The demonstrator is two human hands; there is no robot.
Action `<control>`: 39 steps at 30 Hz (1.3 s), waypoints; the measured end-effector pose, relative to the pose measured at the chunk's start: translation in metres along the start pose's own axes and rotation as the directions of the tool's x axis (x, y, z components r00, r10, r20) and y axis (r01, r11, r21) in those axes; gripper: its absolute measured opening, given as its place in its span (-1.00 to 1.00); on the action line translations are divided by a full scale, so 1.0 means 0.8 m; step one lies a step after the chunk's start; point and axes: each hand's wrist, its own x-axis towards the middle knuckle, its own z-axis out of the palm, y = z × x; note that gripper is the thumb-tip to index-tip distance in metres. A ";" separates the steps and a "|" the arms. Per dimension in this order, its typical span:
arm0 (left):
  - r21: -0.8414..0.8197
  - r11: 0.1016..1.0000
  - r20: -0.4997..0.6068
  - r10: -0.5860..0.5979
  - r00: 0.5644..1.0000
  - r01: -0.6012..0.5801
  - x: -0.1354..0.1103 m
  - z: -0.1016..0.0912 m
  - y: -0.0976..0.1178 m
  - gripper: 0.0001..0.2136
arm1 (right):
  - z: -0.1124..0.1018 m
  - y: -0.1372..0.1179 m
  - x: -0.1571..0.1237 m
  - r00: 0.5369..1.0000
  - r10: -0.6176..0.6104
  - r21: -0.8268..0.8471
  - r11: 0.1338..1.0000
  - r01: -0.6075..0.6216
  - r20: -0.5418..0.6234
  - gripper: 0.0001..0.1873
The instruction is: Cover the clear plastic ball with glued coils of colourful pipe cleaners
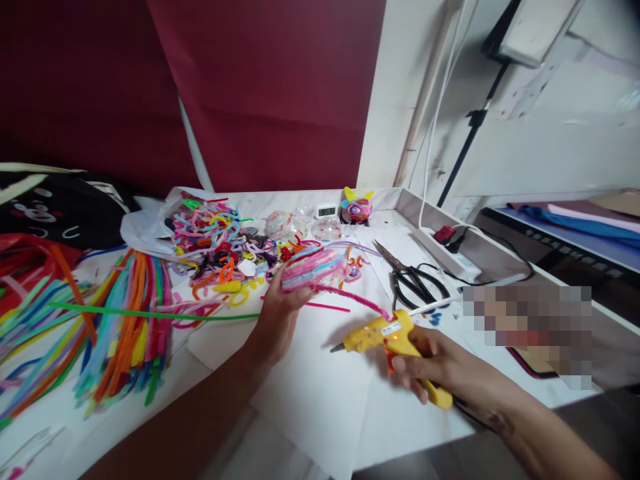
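My left hand [280, 313] is closed around a rounded craft piece [317, 267] wrapped in pink, blue and white pipe cleaners. From its lower edge a loose dark-pink pipe cleaner [355, 297] stretches right, its end close to the top of the glue gun. My right hand [430, 363] grips the yellow handle of a hot glue gun [380, 337], fingers near its orange trigger. The gun's dark nozzle points left, over white paper [315, 380], apart from the wrapped piece. Another straight pink pipe cleaner [330, 307] lies on the paper behind my hands.
Black-handled scissors [415, 277] lie at the right, near a power strip [450, 257]. Bundled pipe cleaners [127, 327] and a heaped bag of curled pieces [210, 230] fill the left. A finished-looking colourful figure [357, 208] and small digital clock [327, 211] stand at the back.
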 end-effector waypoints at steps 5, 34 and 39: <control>0.011 1.000 0.003 0.007 1.000 -0.007 0.000 -0.001 0.001 -0.34 | -0.009 -0.004 0.011 0.999 -0.024 -0.381 0.925 0.004 -0.048 -0.55; 0.212 0.977 0.022 0.016 1.000 -0.020 -0.008 0.001 -0.005 -0.25 | 0.027 -0.076 0.042 0.449 -0.852 -0.684 0.498 0.533 -0.270 -0.88; 0.203 0.979 0.004 0.011 1.000 -0.012 -0.010 0.002 -0.006 -0.23 | 0.027 -0.072 0.048 0.436 -0.853 -0.693 0.499 0.520 -0.288 -0.86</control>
